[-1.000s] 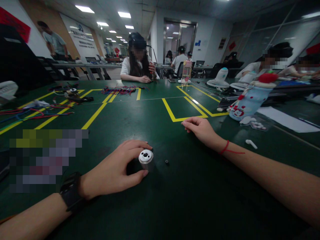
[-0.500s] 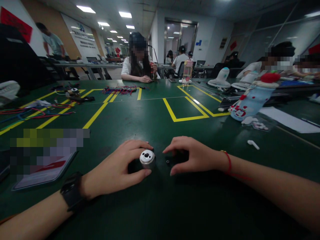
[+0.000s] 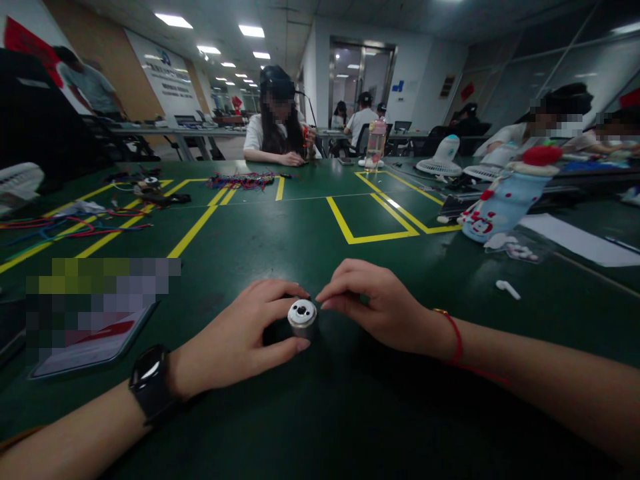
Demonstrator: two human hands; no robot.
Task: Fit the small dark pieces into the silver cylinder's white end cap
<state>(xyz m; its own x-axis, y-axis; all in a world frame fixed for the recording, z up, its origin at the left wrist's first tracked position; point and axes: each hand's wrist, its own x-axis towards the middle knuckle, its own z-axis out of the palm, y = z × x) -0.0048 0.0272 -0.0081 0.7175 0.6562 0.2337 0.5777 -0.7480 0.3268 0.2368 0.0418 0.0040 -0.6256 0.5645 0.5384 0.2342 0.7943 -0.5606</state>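
Note:
A small metal cylinder (image 3: pixel 303 319) with a white top and dark holes in it stands upright on the green table. Curled around its left side, my left hand (image 3: pixel 245 327) grips it, thumb in front and fingers behind. My right hand (image 3: pixel 377 303) is pinched closed at the cylinder's upper right edge, thumb and index fingertips together. Whatever lies between those fingertips is hidden or too small to make out.
A phone-like flat item (image 3: pixel 95 340) lies at left, partly blurred. Wires (image 3: pixel 75 227) are farther left. On the right are a blue bottle (image 3: pixel 505 203), a small plastic bag (image 3: pixel 513 248), a white earbud (image 3: pixel 508 289) and paper (image 3: pixel 580 240). A person (image 3: pixel 280 127) sits opposite.
My right hand has moved to the cylinder and its open fingers have closed into a pinch. The tiny dark ring on the table is no longer visible. The cylinder has shifted slightly right.

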